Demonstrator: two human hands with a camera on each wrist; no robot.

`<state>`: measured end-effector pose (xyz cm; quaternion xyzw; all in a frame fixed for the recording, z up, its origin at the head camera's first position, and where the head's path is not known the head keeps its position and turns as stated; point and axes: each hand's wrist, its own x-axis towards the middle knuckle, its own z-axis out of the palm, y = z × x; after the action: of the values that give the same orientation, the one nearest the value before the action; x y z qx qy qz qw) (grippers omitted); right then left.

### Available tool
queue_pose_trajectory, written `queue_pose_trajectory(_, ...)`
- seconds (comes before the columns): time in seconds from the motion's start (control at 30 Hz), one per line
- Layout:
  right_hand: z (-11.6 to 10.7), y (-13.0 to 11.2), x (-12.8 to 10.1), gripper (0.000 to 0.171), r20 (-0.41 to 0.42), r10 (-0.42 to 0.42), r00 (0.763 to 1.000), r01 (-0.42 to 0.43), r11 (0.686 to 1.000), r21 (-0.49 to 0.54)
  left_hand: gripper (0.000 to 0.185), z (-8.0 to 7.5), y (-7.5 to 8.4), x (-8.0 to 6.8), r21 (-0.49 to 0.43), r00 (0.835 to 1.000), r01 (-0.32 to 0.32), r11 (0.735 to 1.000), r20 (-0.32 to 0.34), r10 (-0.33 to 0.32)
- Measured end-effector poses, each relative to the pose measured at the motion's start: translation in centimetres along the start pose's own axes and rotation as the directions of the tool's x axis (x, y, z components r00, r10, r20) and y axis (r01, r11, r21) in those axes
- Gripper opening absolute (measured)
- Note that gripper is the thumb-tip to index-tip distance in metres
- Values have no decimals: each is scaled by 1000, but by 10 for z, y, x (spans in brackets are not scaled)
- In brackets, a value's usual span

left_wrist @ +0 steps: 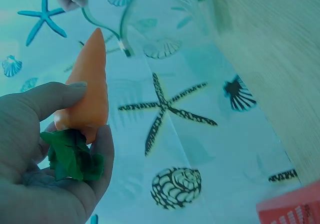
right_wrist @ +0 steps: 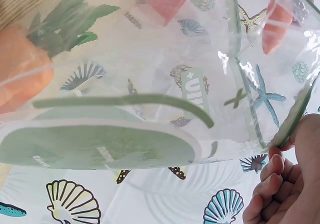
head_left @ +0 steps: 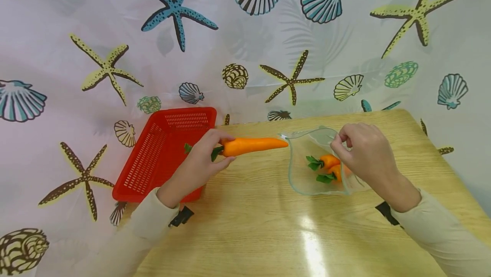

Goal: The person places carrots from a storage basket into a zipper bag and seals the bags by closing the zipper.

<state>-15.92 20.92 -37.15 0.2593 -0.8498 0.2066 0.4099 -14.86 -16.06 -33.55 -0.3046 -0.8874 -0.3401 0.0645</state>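
Observation:
My left hand (head_left: 205,160) grips a toy carrot (head_left: 251,145) by its green leafy end, its orange tip pointing right at the mouth of a clear zip bag (head_left: 307,157). The left wrist view shows the carrot (left_wrist: 87,91) pinched between thumb and fingers, with the leaves (left_wrist: 70,154) in the palm. My right hand (head_left: 358,149) pinches the upper rim of the bag and holds its mouth wide. Two smaller carrots (head_left: 330,167) with green tops lie inside the bag. In the right wrist view my fingers (right_wrist: 280,184) hold the bag's green-edged rim (right_wrist: 295,119).
A red plastic basket (head_left: 165,151) sits at the left end of the wooden table (head_left: 268,221), partly behind my left hand. A curtain printed with starfish and shells (head_left: 245,34) hangs behind the table and to its left.

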Motion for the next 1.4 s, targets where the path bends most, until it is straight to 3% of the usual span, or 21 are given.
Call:
queue_pose_trajectory(0.3, 1, -1, 1, 16, 1, 5, 1000, -5, 1000, 4, 43, 20, 22, 0, -31, 982, -184, 982, 22, 185)
queue_pose_trajectory(0.5, 0, -1, 1, 16, 9, 7, 1000, -7, 1000, 10, 42, 40, 31, 4, 2, 965, -257, 966, 44, 257)
queue_pose_trajectory(0.83, 0, -2, 1, 13, 6, 4, 1000, -4, 1000, 18, 41, 73, 47, 9, 63, 952, -290, 955, 122, 282)
queue_pose_trajectory(1.07, 1, -4, 1, 13, 13, 3, 1000, -3, 1000, 15, 41, 87, 52, 12, 134, 943, -326, 936, 121, 311)
queue_pose_trajectory(1.4, 2, -3, 0, 14, 19, 2, 1000, -2, 1000, 27, 43, 113, 57, 18, 140, 914, -388, 911, 183, 362)
